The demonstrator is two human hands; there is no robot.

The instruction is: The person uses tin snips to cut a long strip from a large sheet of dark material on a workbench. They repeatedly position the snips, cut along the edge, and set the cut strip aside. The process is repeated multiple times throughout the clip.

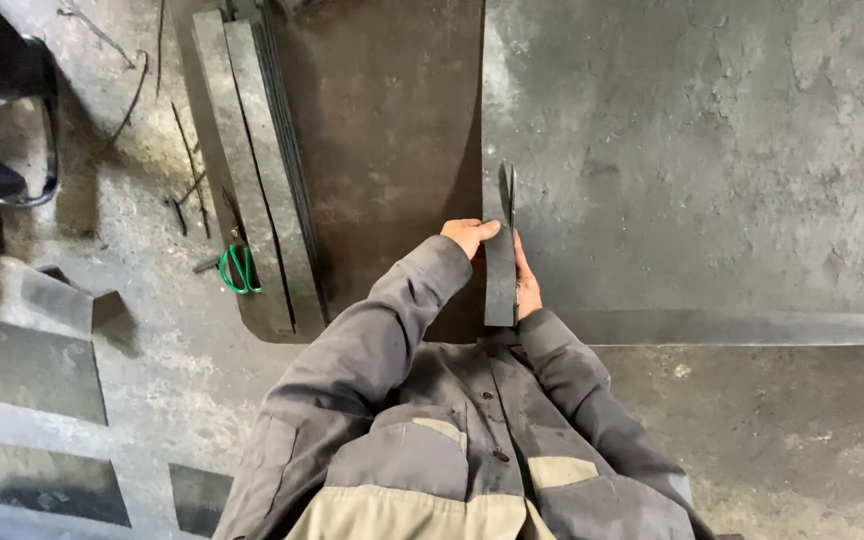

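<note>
My left hand [469, 236] pinches the top of a narrow dark rubber strip [499, 285] that hangs down toward my chest. My right hand [527, 287] sits just behind and right of the strip, mostly hidden by it, and holds dark scissors [507, 195] whose blades point away from me. The blades lie along the line where a large grey sheet [702, 150] meets a darker brown sheet [382, 130]. Both sleeves are grey work-jacket cloth.
A stack of long dark strips [252, 170] lies to the left, with green-handled scissors [240, 268] on it. Several dark cut rectangles [27, 365] lie on the concrete floor at lower left. A black curved object [12, 110] is at upper left, beside thin scraps.
</note>
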